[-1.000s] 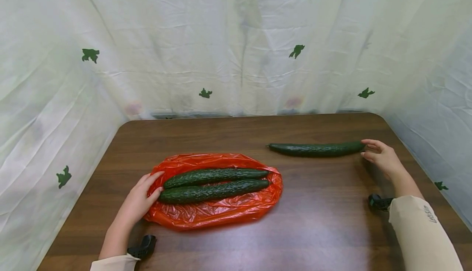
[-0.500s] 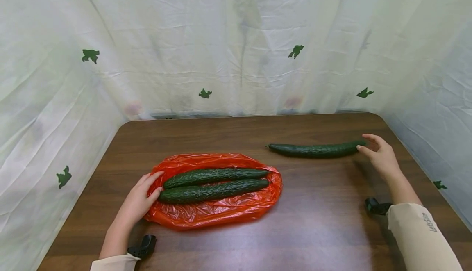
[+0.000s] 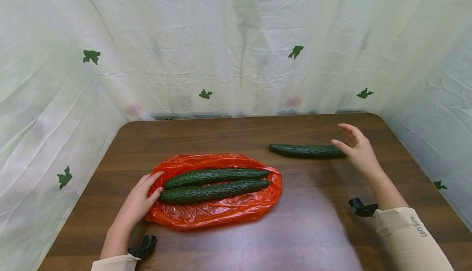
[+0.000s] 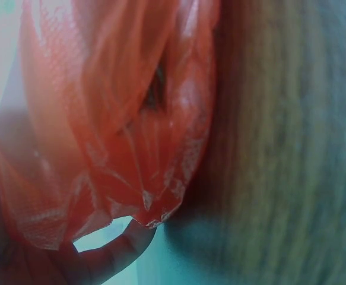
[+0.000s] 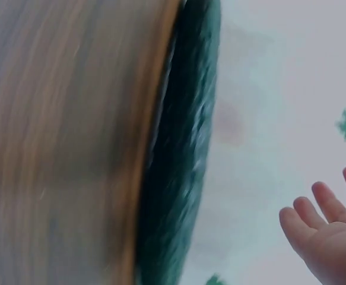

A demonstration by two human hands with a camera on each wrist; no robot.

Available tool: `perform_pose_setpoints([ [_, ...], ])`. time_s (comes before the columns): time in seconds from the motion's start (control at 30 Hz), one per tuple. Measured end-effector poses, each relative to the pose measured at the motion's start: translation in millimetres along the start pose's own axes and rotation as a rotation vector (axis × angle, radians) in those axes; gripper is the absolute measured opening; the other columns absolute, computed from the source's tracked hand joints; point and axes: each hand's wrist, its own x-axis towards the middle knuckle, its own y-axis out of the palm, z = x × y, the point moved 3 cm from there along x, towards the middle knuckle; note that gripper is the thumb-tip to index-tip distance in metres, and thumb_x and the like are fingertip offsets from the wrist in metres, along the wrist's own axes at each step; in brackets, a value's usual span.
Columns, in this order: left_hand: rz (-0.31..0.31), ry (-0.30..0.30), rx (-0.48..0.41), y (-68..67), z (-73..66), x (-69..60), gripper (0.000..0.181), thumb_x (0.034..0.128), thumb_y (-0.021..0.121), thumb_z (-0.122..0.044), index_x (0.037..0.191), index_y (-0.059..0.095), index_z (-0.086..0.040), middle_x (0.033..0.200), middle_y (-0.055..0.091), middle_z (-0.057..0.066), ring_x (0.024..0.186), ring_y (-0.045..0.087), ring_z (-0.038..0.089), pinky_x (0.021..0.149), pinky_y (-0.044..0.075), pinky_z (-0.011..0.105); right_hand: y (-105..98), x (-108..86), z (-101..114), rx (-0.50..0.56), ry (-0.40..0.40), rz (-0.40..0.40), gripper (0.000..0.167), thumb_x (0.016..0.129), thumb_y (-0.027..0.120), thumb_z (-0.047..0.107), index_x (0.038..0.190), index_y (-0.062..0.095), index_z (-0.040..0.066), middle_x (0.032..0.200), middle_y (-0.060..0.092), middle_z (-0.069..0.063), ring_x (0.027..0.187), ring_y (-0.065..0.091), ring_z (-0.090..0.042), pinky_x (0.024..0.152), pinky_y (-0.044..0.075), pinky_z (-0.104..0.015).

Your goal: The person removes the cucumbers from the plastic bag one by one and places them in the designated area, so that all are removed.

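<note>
Two dark green cucumbers, the rear one and the front one, lie side by side in the spread mouth of a red plastic bag. At the bag's left end my left hand holds its edge between thumb and fingers; the left wrist view shows the thin red film close up. A third cucumber lies on the table to the right, behind the bag. Over its right end hovers my right hand, fingers spread and holding nothing, hiding that end. In the right wrist view this hand is apart from the cucumber.
Everything lies on a brown wooden table. A pale curtain with green leaf and bird prints stands around its back and sides. Black wrist devices sit below both hands.
My right hand has moved left and up from the third cucumber's right end, and its fingers have spread wider. The left hand, bag and cucumbers have stayed in place.
</note>
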Motion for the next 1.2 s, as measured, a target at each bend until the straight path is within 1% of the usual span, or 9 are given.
perform_pose_setpoints([
  [0.23, 0.002, 0.004, -0.003, 0.1, -0.3, 0.1, 0.048, 0.0858, 0.059, -0.01, 0.13, 0.042, -0.003, 0.124, 0.041, 0.023, 0.112, 0.042, 0.042, 0.088, 0.034, 0.061, 28.9, -2.5, 24.6, -0.021, -0.11, 0.067, 0.061, 0.087, 0.06, 0.019, 0.138, 0.029, 0.006, 0.14, 0.029, -0.016, 0.129, 0.024, -0.032, 0.099, 0.024, -0.055],
  [0.4, 0.006, 0.002, -0.009, 0.4, -0.3, 0.2, 0.048, 0.086, 0.059, -0.01, 0.131, 0.042, -0.003, 0.125, 0.041, 0.023, 0.112, 0.041, 0.042, 0.088, 0.034, 0.061, 50.5, -6.2, 36.5, -0.04, -0.191, 0.102, 0.059, 0.084, 0.063, 0.015, 0.135, 0.035, 0.008, 0.136, 0.036, -0.013, 0.125, 0.032, -0.031, 0.097, 0.029, -0.053],
  [0.53, 0.01, 0.002, -0.008, 0.7, -0.4, 0.6, 0.049, 0.086, 0.059, -0.01, 0.131, 0.042, -0.003, 0.125, 0.04, 0.023, 0.112, 0.041, 0.043, 0.088, 0.034, 0.06, 71.1, -9.1, 44.1, -0.066, -0.256, 0.127, 0.057, 0.082, 0.065, 0.016, 0.133, 0.039, 0.009, 0.132, 0.042, -0.01, 0.121, 0.038, -0.028, 0.096, 0.032, -0.05],
  [0.63, 0.012, 0.0, -0.008, 0.7, -0.5, 0.8, 0.049, 0.086, 0.059, -0.01, 0.131, 0.042, -0.003, 0.125, 0.041, 0.023, 0.112, 0.041, 0.043, 0.088, 0.034, 0.06, 87.4, -10.5, 48.8, -0.035, -0.289, 0.156, 0.056, 0.082, 0.066, 0.015, 0.131, 0.04, 0.009, 0.13, 0.044, -0.009, 0.119, 0.04, -0.028, 0.096, 0.032, -0.05],
  [0.8, 0.012, -0.007, -0.006, 0.3, -0.8, 0.3, 0.049, 0.0861, 0.059, -0.01, 0.131, 0.042, -0.003, 0.124, 0.041, 0.023, 0.111, 0.042, 0.042, 0.087, 0.035, 0.06, 113.0, -11.4, 57.5, 0.085, -0.285, 0.214, 0.053, 0.083, 0.064, 0.009, 0.13, 0.041, 0.008, 0.127, 0.045, -0.01, 0.117, 0.042, -0.028, 0.096, 0.035, -0.047],
  [0.87, 0.013, -0.008, -0.007, 0.1, -1.1, 0.1, 0.048, 0.0862, 0.059, -0.01, 0.131, 0.042, -0.003, 0.124, 0.041, 0.023, 0.111, 0.042, 0.042, 0.087, 0.035, 0.06, 122.0, -14.8, 66.6, 0.108, -0.284, 0.237, 0.052, 0.082, 0.064, 0.006, 0.129, 0.041, 0.005, 0.125, 0.046, -0.013, 0.114, 0.044, -0.029, 0.094, 0.036, -0.048],
  [1.03, 0.01, -0.008, -0.01, -0.4, -1.6, -0.5, 0.048, 0.0862, 0.059, -0.01, 0.131, 0.042, -0.003, 0.125, 0.041, 0.023, 0.112, 0.042, 0.043, 0.088, 0.034, 0.06, 145.0, -25.9, 87.6, 0.11, -0.275, 0.31, 0.052, 0.081, 0.064, 0.001, 0.127, 0.041, -0.002, 0.121, 0.048, -0.018, 0.11, 0.046, -0.034, 0.091, 0.038, -0.051],
  [1.13, 0.008, -0.007, -0.009, -0.6, -1.8, -0.8, 0.048, 0.0862, 0.059, -0.01, 0.131, 0.042, -0.003, 0.124, 0.041, 0.023, 0.112, 0.042, 0.043, 0.088, 0.034, 0.061, 159.2, -28.5, 87.0, 0.125, -0.27, 0.35, 0.051, 0.08, 0.065, 0.002, 0.126, 0.042, -0.003, 0.12, 0.049, -0.019, 0.109, 0.047, -0.038, 0.091, 0.038, -0.052],
  [1.2, 0.007, -0.006, -0.009, -0.7, -2.0, -0.9, 0.048, 0.0862, 0.059, -0.01, 0.131, 0.042, -0.003, 0.124, 0.041, 0.023, 0.112, 0.042, 0.043, 0.088, 0.034, 0.061, 169.1, -28.0, 80.2, 0.134, -0.28, 0.37, 0.051, 0.08, 0.066, 0.003, 0.126, 0.043, -0.002, 0.12, 0.049, -0.02, 0.109, 0.047, -0.038, 0.091, 0.038, -0.051],
])
